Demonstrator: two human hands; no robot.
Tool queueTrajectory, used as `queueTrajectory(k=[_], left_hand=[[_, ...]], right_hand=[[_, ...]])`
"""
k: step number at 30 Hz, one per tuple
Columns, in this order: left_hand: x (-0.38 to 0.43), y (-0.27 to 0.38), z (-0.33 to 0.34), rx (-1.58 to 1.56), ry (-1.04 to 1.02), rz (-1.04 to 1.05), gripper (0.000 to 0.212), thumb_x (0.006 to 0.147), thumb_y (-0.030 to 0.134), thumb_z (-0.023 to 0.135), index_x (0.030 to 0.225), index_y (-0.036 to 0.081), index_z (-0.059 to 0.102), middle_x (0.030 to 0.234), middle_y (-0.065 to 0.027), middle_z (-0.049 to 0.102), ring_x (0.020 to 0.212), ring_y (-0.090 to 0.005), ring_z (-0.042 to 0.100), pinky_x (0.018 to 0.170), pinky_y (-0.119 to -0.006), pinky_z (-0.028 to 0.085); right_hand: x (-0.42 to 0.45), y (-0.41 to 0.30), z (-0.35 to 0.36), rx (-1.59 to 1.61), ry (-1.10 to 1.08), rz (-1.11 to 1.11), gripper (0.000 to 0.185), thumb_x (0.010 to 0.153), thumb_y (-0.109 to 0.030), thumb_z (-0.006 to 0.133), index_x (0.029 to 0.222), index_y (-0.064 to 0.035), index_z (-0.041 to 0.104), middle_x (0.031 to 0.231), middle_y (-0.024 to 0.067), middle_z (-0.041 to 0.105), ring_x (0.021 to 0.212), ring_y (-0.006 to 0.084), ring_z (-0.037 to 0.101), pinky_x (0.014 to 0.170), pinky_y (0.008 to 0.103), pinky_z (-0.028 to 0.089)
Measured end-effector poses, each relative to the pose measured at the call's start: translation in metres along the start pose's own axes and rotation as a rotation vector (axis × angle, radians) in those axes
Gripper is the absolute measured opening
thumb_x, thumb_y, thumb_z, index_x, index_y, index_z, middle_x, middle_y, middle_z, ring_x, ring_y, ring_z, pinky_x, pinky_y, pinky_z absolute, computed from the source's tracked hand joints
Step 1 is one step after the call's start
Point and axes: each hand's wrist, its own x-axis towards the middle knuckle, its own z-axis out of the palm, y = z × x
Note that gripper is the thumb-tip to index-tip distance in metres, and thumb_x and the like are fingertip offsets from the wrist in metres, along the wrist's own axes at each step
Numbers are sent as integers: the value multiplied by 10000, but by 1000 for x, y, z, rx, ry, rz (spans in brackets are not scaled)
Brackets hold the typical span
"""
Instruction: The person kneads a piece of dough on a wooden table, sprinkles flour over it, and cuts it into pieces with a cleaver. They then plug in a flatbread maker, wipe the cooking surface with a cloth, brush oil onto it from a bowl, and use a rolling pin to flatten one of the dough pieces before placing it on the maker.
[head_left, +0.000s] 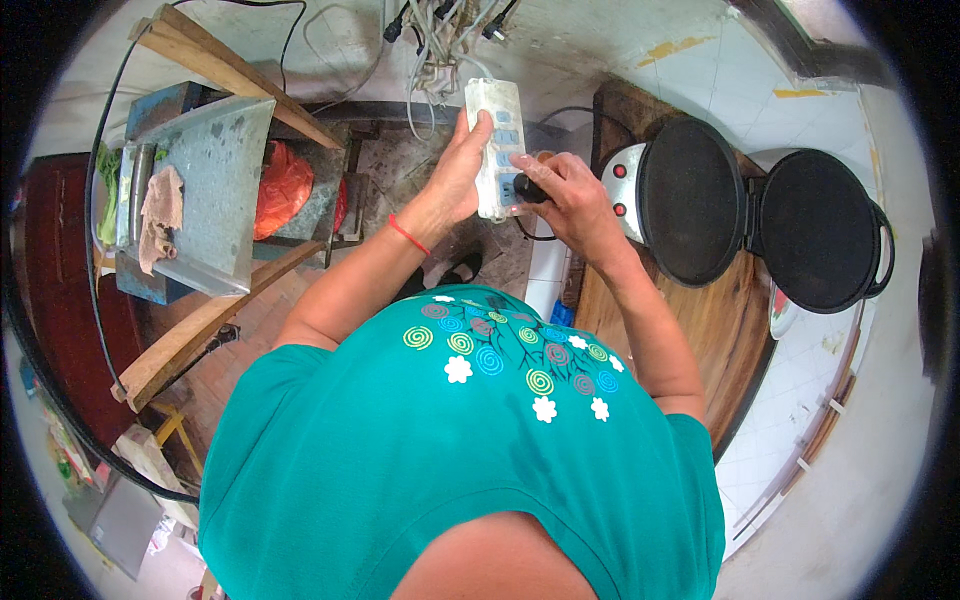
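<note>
My left hand (459, 165) grips the side of a white power strip (490, 112) with blue sockets, its thumb on the front face. Held in my right hand (574, 195) is a black plug (529, 188), at the socket nearest me; whether its pins are fully in is hidden. A black cord shows below the strip. To the right, an electric griddle (688, 201) lies open on a wooden board (694, 322), its round black lid plate (814, 229) folded out. Two red lights or buttons (619, 171) show on its silver panel.
Several cables and loose plugs (495, 28) hang at the wall ahead. At left, a metal tray (214, 195) holds a pinkish cloth (160, 214) beside a metal cylinder (140, 191). Wooden beams (217, 322) flank the tray, near a red plastic bag (281, 191). A white tiled surface (787, 397) lies at right.
</note>
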Motion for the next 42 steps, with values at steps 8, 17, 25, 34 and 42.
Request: queueTrajectory(k=[8,17,25,34,42], left_hand=[[-1,-2,0,-7,-41,-26,330,959,375,343,1246,211,347,1081,-39,526,915,-183,567,731,-393,518],[-7,0,7,13,-96,1,412,937,395,405,1283,192,314,1097,-34,512,951,-165,551,766,-364,505],[-11,2,13,83,-148,17,505,934,361,440,1362,181,242,1173,-24,490,1042,-146,513,843,-341,468],[-6,-5,12,165,-172,81,509,932,354,448,1361,171,243,1177,-24,486,1050,-145,504,858,-327,452],[-5,-6,11,212,-176,110,520,931,350,453,1367,170,233,1192,-34,471,1060,-155,490,855,-334,448]], right_hand=[[-5,-1,1,-84,39,-47,562,644,11,631,1170,-176,567,775,75,487,744,241,501,654,350,452],[-20,-3,2,-2,99,-14,578,625,59,594,1152,-176,580,787,71,496,725,236,495,645,337,449],[-29,-3,6,-37,193,-111,601,588,82,631,1130,-175,597,768,62,491,688,227,489,589,324,445],[-33,-2,8,-7,191,-59,605,563,87,644,1116,-156,605,773,67,498,681,221,493,559,310,437],[-34,-4,8,20,155,-35,623,550,94,640,1122,-150,599,772,72,499,690,231,499,573,318,441]])
